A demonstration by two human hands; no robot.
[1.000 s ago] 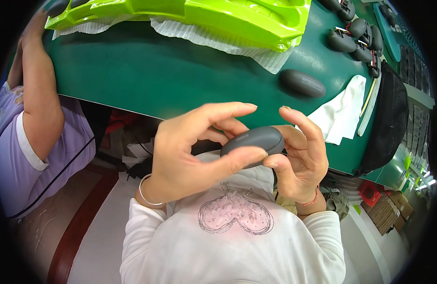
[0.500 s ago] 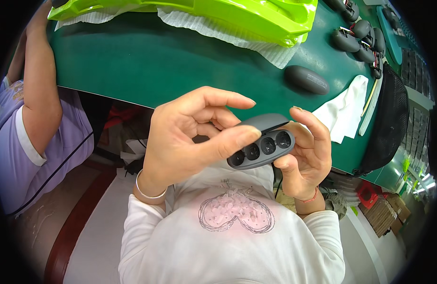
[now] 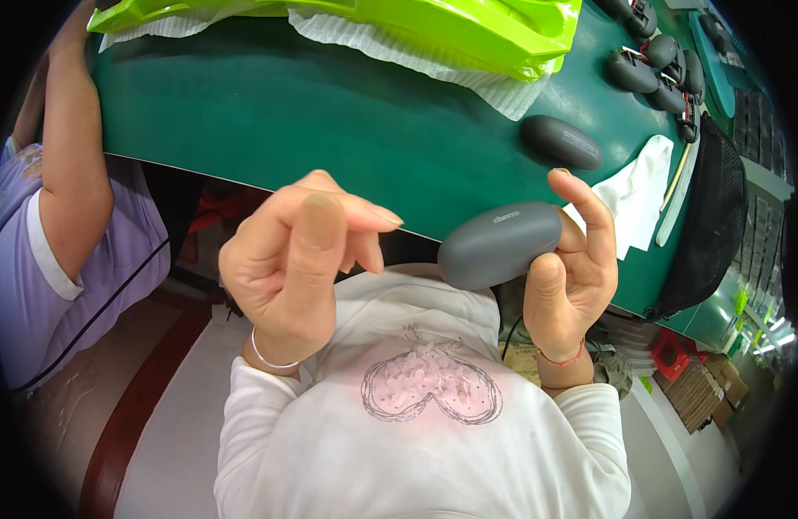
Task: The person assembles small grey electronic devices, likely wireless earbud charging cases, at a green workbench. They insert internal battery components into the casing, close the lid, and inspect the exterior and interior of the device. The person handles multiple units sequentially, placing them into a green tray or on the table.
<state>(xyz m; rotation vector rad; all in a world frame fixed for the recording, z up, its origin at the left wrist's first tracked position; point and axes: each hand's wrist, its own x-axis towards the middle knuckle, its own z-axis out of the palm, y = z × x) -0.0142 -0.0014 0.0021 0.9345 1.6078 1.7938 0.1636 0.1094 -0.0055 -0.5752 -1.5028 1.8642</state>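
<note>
A dark grey oval earbud case (image 3: 500,246), its lid closed, is held up in front of my chest. My right hand (image 3: 574,268) grips its right end, thumb on the near side and index finger raised, with the other fingers partly hidden behind it. To the left and apart from the case, my left hand (image 3: 300,264) hovers with loosely bent fingers and nothing visible in it. A similar grey case (image 3: 561,142) lies on the green table (image 3: 269,112) beyond my right hand.
A bright green tray (image 3: 468,39) on white foam sheet (image 3: 416,56) lies at the far edge. Several dark cases with open parts (image 3: 663,73), a white cloth (image 3: 628,195) and a black mesh bag (image 3: 706,216) are on the right. Another person's arm (image 3: 75,164) is at left.
The case's lid has gone from partly open, showing a row of round wells, to closed. My left hand has let go and moved left; my right hand has turned the case.
</note>
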